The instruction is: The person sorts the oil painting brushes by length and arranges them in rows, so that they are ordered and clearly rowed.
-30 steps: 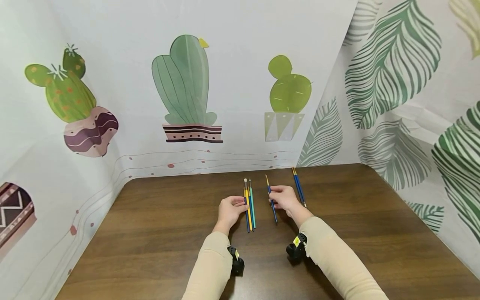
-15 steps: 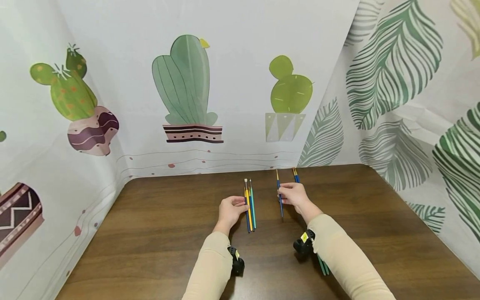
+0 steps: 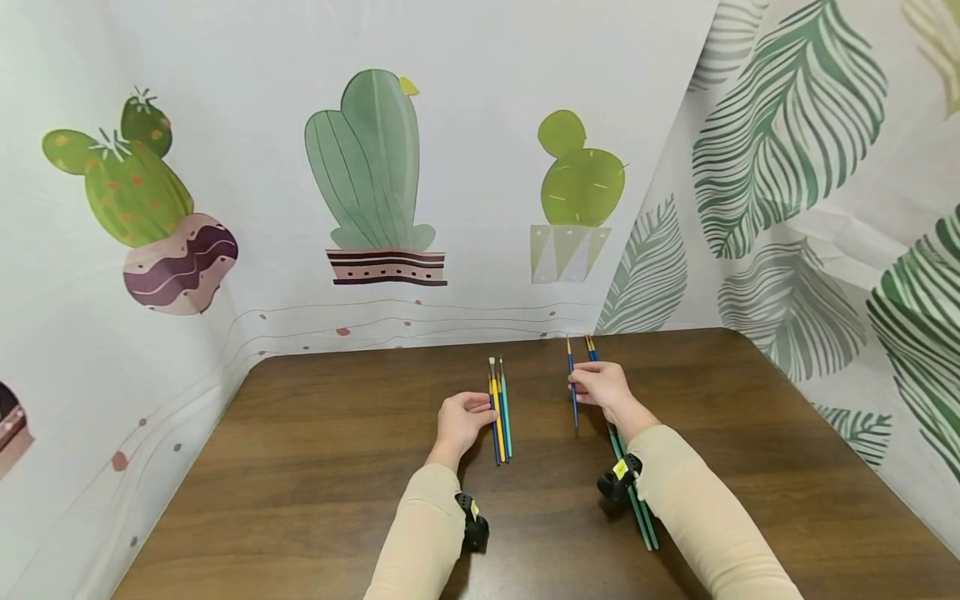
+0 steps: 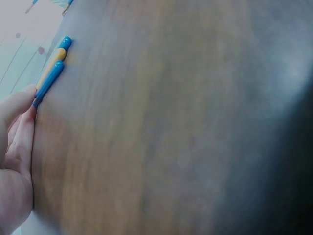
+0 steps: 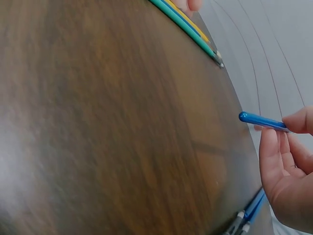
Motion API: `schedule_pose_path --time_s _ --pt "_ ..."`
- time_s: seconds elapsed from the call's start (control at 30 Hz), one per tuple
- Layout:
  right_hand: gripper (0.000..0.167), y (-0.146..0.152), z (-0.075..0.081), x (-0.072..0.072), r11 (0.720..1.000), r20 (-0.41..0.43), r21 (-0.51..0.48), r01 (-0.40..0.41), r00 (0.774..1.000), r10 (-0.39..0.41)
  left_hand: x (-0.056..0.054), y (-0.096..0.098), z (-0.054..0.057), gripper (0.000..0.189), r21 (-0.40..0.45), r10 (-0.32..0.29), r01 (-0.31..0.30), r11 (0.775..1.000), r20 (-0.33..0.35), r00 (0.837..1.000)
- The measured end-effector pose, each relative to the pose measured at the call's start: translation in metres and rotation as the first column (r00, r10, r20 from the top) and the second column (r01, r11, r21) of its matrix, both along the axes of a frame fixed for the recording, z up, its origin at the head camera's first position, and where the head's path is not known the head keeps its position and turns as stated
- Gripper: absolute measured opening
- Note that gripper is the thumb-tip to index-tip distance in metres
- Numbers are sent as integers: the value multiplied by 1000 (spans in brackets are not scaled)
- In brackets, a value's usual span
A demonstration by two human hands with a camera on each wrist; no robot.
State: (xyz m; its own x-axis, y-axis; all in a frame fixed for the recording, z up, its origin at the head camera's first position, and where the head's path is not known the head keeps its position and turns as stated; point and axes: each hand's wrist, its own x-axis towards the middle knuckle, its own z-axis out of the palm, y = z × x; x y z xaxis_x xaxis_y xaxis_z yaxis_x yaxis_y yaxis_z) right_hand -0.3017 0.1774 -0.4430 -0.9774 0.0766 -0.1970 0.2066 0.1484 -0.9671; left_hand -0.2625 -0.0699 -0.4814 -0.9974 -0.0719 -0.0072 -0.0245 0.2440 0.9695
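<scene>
In the head view my left hand (image 3: 459,422) pinches a small row of paintbrushes, among them a yellow paintbrush (image 3: 498,429) and a teal paintbrush (image 3: 507,425). The left wrist view shows blue and yellow handle ends (image 4: 51,68) sticking out past thumb and finger. My right hand (image 3: 606,387) pinches a single blue paintbrush (image 3: 575,410), bristles toward the wall. Its rounded blue end (image 5: 252,117) shows in the right wrist view, off the table. Just right of it lie blue paintbrushes (image 3: 593,355), partly hidden behind my hand.
Green paintbrushes (image 3: 642,518) lie partly under my right forearm, in line with the blue ones. The brown wooden table (image 3: 322,467) ends at a wall covering (image 3: 480,167) printed with cacti and leaves. A black camera sits on each wrist.
My right hand has carried the blue paintbrush rightward and slightly away, toward the blue paintbrushes at the right. The green paintbrushes have come into view beside the sleeve. My left hand stays put.
</scene>
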Motion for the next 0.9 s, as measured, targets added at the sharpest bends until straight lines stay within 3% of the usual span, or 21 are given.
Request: schedule_pose_path --time_s 0.9 --pt "43 39 0 -23 995 -23 -1 104 994 -104 -1 0 0 30 9 2 -2 1000 9 1000"
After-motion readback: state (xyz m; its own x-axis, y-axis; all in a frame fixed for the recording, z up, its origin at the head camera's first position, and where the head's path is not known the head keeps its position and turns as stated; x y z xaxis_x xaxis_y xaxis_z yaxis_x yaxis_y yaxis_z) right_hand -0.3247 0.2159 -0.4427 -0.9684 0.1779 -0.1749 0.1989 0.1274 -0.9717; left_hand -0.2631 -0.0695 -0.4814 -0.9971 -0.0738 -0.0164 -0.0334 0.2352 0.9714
